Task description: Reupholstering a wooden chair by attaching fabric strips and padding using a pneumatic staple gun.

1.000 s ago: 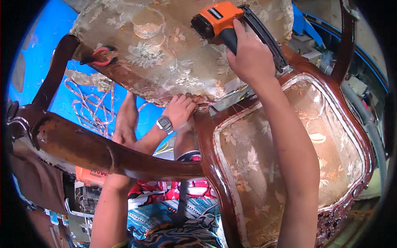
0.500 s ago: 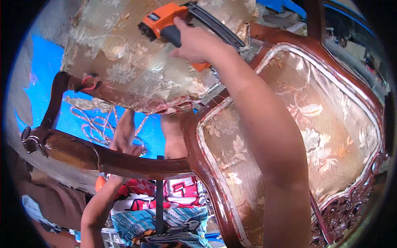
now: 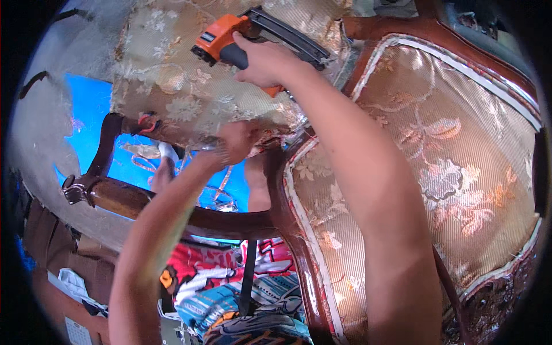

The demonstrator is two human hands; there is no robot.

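Note:
My right hand (image 3: 269, 62) is closed round the dark handle of an orange and black staple gun (image 3: 221, 35), held over the chair seat. Beneath it spreads the seat's gold floral fabric (image 3: 167, 75), with a ragged, frayed near edge. Reaching across the wooden armrest (image 3: 230, 223), my left hand (image 3: 236, 141) is at that edge, close to the back corner. Motion smears its fingers, and whether they hold any fabric is unclear.
The chair's padded back (image 3: 414, 172), gold with white edging, stands at the right in its carved brown frame (image 3: 305, 270). A blue sheet (image 3: 92, 115) lies below on the grey floor (image 3: 40, 144). Cord coils on the sheet, and a small red loop (image 3: 148, 122) sits on the seat's edge.
My left hand has come up from below the armrest to the seat's near edge. The right hand still grips the staple gun in nearly the same place. The view has shifted slightly.

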